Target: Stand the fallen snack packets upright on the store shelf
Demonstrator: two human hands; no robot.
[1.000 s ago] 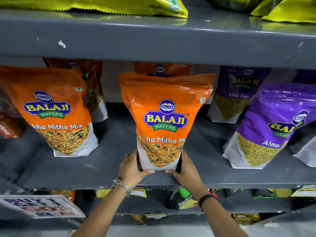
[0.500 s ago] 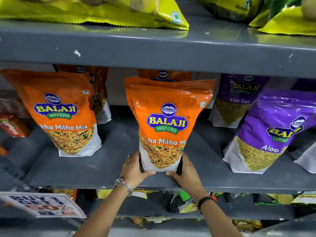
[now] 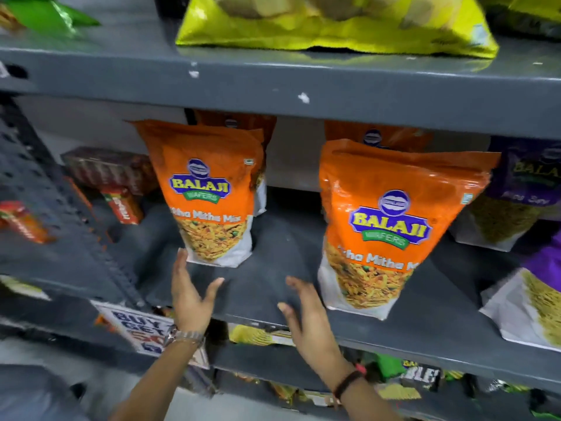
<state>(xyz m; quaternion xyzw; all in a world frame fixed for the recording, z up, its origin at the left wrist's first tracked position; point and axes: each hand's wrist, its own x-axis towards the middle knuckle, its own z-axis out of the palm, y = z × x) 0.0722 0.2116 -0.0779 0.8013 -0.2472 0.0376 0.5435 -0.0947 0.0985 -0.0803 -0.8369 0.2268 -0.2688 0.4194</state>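
Two orange Balaji snack packets stand upright on the grey middle shelf (image 3: 273, 268). The left orange packet (image 3: 212, 192) stands toward the back, and my left hand (image 3: 189, 294) is open just below its bottom left corner, fingertips close to it. The right orange packet (image 3: 391, 226) stands near the shelf's front edge, leaning a little. My right hand (image 3: 306, 317) is open over the shelf's front edge, just left of that packet and not touching it. More orange packets (image 3: 376, 135) stand behind.
Purple Aloo Sev packets (image 3: 522, 189) stand at the right. A yellow packet (image 3: 334, 22) lies on the upper shelf, a green one (image 3: 45, 16) at top left. Red boxes (image 3: 121, 205) sit at the left. A price sign (image 3: 136, 326) hangs below; more packets fill the lower shelf.
Both hands have let go of the orange packet they held at its base and moved left with fingers spread. The view has swung left, so that packet now sits to the right.
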